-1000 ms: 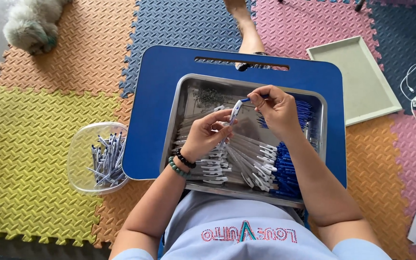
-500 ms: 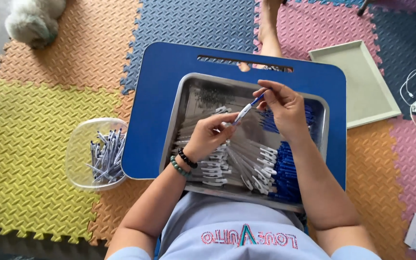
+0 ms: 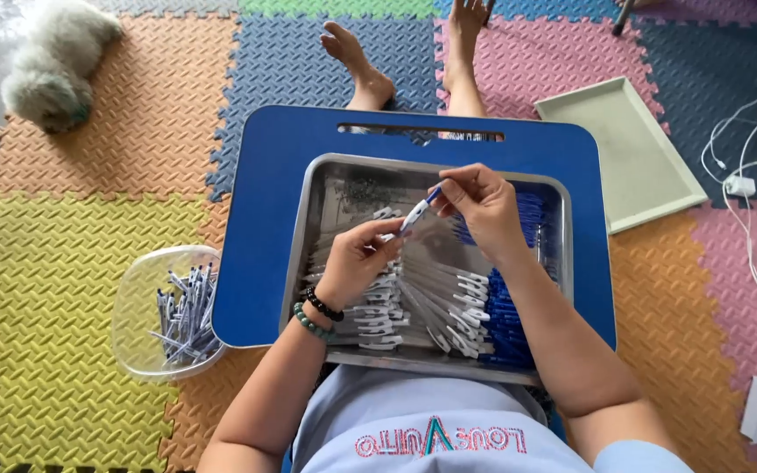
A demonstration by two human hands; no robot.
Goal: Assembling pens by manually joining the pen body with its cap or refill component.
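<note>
Both hands are up over the metal tray (image 3: 308, 228), working one pen (image 3: 417, 213) between them. Left hand (image 3: 359, 260) has its fingers pinched round the lower, white end of the barrel. Right hand (image 3: 475, 203) has its fingertips pressed together on the upper, blue end. The pen sits tilted, blue tip up and to the right, clear of the piles below. A grip at each end looks like it's for pushing or twisting two halves together, judging by the hold alone.

The tray sits on a blue lap desk (image 3: 265, 219) across the person's lap, so parts stay within short reach of both hands. In the tray: white pen barrels with clips (image 3: 431, 302) fanned in rows at centre and left, blue pen parts (image 3: 505, 320) stacked along the right side. Sorted by colour, so either hand can grab its own kind without searching. Too many and too overlapped to count; dozens of each.

A clear plastic bowl (image 3: 137, 289) is on the floor mat just left of the lap desk, on the left hand's side, holding a loose heap of pens (image 3: 187, 311), maybe two dozen; exact count not readable.

Counts otherwise: one pen in hand, one tray, one lap desk, one bowl, one empty pale green tray (image 3: 624, 153) off to the right, two beaded bracelets (image 3: 317, 314) on the left wrist, one white dog (image 3: 50, 74) lying at top left.
</note>
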